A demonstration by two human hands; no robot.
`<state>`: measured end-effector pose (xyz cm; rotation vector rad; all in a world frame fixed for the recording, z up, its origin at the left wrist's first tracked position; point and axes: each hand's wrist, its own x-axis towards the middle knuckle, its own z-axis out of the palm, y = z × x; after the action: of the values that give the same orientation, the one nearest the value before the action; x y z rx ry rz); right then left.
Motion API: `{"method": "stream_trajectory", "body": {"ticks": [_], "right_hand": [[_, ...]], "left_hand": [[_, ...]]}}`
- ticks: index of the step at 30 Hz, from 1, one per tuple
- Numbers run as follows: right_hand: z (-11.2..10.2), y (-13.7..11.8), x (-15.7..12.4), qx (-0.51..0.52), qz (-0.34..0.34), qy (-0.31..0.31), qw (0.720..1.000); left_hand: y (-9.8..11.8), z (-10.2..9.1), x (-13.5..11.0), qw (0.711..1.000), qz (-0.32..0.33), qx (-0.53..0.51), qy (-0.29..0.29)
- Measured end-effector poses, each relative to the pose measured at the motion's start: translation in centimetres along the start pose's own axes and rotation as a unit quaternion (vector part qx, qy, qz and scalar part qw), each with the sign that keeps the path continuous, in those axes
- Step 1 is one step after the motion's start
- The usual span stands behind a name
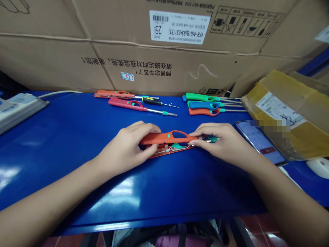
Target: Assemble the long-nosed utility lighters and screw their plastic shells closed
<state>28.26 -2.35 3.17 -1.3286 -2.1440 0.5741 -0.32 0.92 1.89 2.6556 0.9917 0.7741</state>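
In the head view, an orange long-necked gas lighter (167, 138) lies before me with its casing split in two halves. The upper half is lifted and tilted over the lower half (160, 151), where a clear tank and green and white inner parts show. My left hand (131, 142) pinches the casing at the handle end, thumb and fingers on the upper half. At the neck end, my right hand (218, 140) closes thumb and finger on the casing. The metal tube with its green tip (212, 140) shows partly behind that hand.
Behind lie a red lighter (128, 104), an orange lighter (113, 94) and a black-yellow screwdriver (151, 100). Several lighters (203, 105) rest at back right, beside a phone (260, 142) and a taped carton (290, 113). A large cardboard box (144, 58) walls the back; a power strip (22, 108) stands left.
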Motion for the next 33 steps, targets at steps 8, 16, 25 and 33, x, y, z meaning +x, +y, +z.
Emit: {"method": "stream_trajectory", "body": {"ticks": [8,16,25,33], "right_hand": [[-0.7,1.2,0.0,-0.127,-0.085,-0.015,0.988],[-0.7,1.5,-0.1,-0.143,-0.11,-0.089,0.98],[-0.3,1.5,0.0,-0.154,-0.096,-0.108,0.977],[-0.4,1.4,0.0,-0.15,-0.092,-0.106,0.979]], "left_hand": [[-0.4,0.5,0.3,0.991,-0.045,-0.12,-0.045],[0.5,-0.2,0.0,0.991,-0.025,-0.037,-0.128],[0.6,-0.1,-0.2,0.989,-0.044,-0.025,-0.142],[0.6,0.1,-0.4,0.99,-0.038,-0.007,-0.132]]}}
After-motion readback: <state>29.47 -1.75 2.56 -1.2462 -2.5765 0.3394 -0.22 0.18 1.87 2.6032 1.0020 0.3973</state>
